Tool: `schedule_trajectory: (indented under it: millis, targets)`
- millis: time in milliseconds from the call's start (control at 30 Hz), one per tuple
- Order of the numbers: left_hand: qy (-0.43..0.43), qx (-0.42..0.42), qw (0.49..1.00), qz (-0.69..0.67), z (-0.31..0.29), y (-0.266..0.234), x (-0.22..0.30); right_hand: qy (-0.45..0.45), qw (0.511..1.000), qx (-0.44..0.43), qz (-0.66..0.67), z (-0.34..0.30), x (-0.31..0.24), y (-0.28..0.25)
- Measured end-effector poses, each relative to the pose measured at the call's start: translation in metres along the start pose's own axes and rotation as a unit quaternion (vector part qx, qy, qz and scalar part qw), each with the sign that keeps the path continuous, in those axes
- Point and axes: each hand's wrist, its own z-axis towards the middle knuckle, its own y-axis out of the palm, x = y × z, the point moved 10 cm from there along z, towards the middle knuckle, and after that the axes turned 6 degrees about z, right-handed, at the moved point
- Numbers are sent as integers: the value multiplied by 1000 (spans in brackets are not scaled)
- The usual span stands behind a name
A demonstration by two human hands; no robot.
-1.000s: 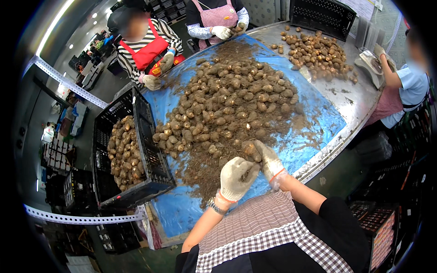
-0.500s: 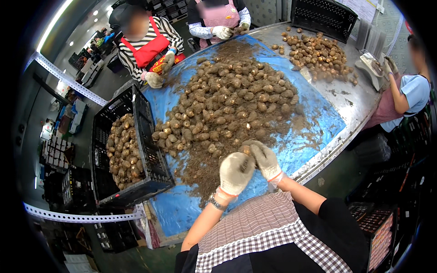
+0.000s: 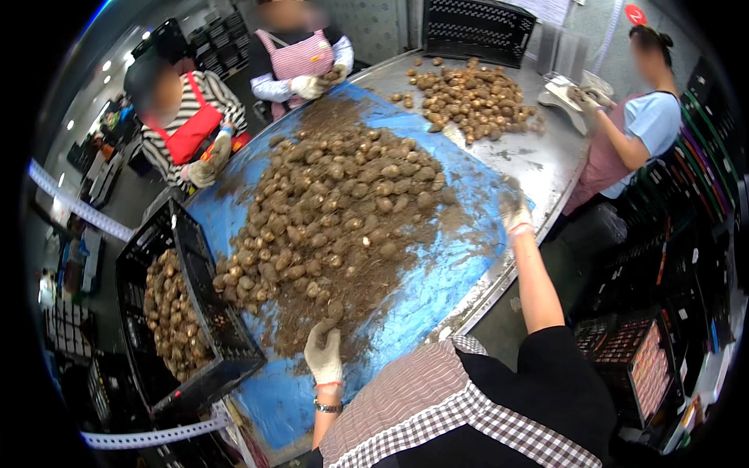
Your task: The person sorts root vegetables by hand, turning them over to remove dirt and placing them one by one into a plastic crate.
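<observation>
A big heap of soil-covered taro corms [image 3: 328, 195] lies on a blue plastic sheet [image 3: 425, 292] in front of me. Near the heap's front edge my left hand [image 3: 323, 360], in a dirty whitish knit glove, has its fingers closed on a brown taro corm [image 3: 335, 312]. My right hand [image 3: 513, 210], gloved likewise, is stretched far out to the right, over the sheet's right edge by the bare metal tabletop [image 3: 538, 168]. Motion smears its fingers, so whether it holds anything does not show.
A black crate [image 3: 226, 331] of taros stands at the left. Cleaner taros [image 3: 476, 101] lie at the far right, before another black crate [image 3: 477, 31]. Two people work across the table; a third stands at the right by a white scale [image 3: 563, 101]. Loose soil [image 3: 300, 320] covers the sheet's front.
My hands were together over a taro corm before me; now they are apart, the left gone left to the heap's edge, the right out to the right. The whole view has shifted.
</observation>
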Motion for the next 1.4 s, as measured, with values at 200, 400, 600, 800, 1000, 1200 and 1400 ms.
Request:
schedule_trajectory:
  millis: [200,400,600,800,1000,1200,1400]
  targets:
    - [-77,17,994,-76,-15,-4,-31,173,978,-26,-112,-63,70,40]
    - [-86,77,993,-33,-32,-28,-31,91,783,-365,-495,-245,191,186]
    - [-58,91,993,52,-41,-39,-36,-257,367,-679,-582,-377,273,278]
    - [-81,125,989,0,-49,-57,-43,-94,575,-596,-553,-316,274,279]
    - [-42,90,993,56,-21,-35,-28,-193,346,-659,-640,-350,262,253]
    - [-1,44,994,98,-6,-15,-6,-215,369,-607,-670,-341,228,247]
    - [18,-4,995,93,-8,7,3,-110,366,-582,-718,-325,242,200]
